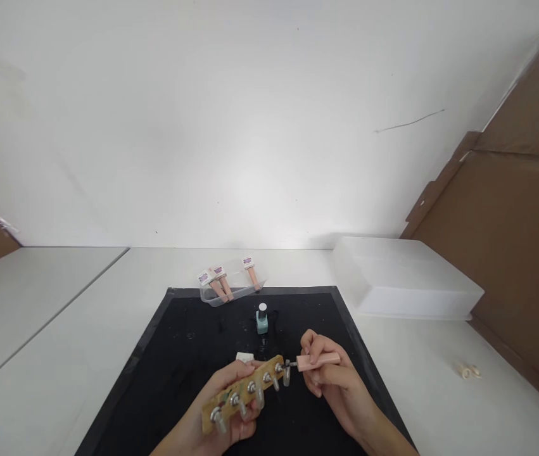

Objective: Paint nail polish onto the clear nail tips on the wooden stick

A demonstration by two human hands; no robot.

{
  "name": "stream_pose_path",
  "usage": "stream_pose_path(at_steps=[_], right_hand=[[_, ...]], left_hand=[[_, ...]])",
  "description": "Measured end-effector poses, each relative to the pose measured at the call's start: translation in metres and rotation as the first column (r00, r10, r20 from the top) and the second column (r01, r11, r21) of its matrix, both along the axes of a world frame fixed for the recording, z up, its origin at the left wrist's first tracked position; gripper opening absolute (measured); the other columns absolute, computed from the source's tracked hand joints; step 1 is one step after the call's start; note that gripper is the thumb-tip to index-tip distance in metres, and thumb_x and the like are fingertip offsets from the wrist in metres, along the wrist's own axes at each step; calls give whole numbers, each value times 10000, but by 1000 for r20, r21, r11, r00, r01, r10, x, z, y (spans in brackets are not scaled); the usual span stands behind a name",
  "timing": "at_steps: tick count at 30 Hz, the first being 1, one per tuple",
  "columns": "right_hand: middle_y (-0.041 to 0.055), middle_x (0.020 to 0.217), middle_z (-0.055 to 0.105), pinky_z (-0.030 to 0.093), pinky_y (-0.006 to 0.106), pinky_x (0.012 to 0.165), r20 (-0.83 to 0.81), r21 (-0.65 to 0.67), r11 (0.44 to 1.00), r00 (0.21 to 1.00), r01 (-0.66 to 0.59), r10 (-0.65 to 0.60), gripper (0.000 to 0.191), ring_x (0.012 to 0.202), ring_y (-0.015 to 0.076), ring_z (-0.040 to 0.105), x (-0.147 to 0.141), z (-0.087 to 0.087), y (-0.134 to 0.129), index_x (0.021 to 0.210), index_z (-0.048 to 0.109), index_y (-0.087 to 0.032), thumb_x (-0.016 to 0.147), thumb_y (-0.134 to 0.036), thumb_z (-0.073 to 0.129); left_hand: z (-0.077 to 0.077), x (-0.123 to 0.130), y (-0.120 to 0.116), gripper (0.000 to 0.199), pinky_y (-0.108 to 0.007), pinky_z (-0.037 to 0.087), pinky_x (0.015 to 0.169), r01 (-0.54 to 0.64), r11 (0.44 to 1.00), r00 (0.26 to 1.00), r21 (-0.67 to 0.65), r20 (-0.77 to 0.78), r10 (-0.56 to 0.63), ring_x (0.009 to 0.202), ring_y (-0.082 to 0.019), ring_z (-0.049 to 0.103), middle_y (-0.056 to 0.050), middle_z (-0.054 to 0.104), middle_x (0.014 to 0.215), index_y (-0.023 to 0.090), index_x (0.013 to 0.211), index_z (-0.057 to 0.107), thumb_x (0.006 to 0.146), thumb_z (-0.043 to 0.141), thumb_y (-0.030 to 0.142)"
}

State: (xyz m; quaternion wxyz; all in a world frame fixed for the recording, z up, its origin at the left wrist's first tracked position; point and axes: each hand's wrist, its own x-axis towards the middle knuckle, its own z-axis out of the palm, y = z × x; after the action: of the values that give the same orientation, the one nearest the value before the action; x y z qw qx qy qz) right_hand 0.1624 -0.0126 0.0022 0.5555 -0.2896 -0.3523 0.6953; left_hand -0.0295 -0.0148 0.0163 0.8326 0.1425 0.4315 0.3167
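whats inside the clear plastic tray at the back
The tray holds three white-labelled pink sticks; the parts of its floor directly beneath them are covered, so I can't see there.

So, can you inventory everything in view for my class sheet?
Bar: one, yellowish, lower centre
Tips: five, clear, on bar
Tool: one, pink, right of bar
Mat: one, black, centre
Bottle: one, teal, on mat
Item: one, white, beyond bar, part-hidden
Tray: one, clear, mat's back edge
Sticks: three, pink, in tray
Box: one, white, back right
Rings: apparently two, beige, right
Table: one or more, white, around mat
Wall: one, white, back
Cardboard: two or more, brown, both sides
Left hand: one, holding bar
Right hand: one, holding tool
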Motion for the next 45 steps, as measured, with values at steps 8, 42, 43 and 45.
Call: stream_pose_path(at_steps=[8, 42, 43, 45], right_hand=[[-23, 744, 408, 181, 241, 420, 13, -1, 1000, 1000, -6, 6, 203, 431, 43, 312, 1, 4, -1, 571, 593, -160, 519, 14, 503], [-12, 789, 487, 218, 239, 454, 68, 39, 998, 997, 43, -46, 188, 442, 42, 352, 2, 2, -2, 530, 580, -162, 557, 21, 542], [-11, 792, 484, 219, 239, 453, 65, 41, 998, 997, 49, -51, 185, 447, 45, 355, 2, 2, -2, 532, 581, -163, 562, 16, 550], [-10, 793, 474, 217, 242, 453, 61, 42, 997, 996, 58, -61, 176, 450, 48, 359, 2, 2, -2, 534, 584, -166, 576, 5, 568]], left_hand=[[-3, -2, 0, 155, -176, 284, 445, 5, 1000, 1000, 8, 28, -6, 416, -56, 400, 17, 513, 472, 133, 756, 609, 722, 590, 283], [-3, 1, 3, 166, -164, 248, 399, -63, 998, 998, 7, -21, 64, 411, -60, 452, 43, 529, 537, 178, 863, 541, 710, 585, 222], [-2, 0, 2, 152, -164, 247, 400, -59, 998, 998, 9, -19, 59, 408, -58, 445, 47, 521, 528, 178, 854, 539, 712, 580, 213], [-1, 0, 2, 151, -165, 245, 400, -53, 998, 998, 20, -15, 53, 407, -56, 436, 50, 511, 522, 176, 855, 541, 713, 577, 209]])
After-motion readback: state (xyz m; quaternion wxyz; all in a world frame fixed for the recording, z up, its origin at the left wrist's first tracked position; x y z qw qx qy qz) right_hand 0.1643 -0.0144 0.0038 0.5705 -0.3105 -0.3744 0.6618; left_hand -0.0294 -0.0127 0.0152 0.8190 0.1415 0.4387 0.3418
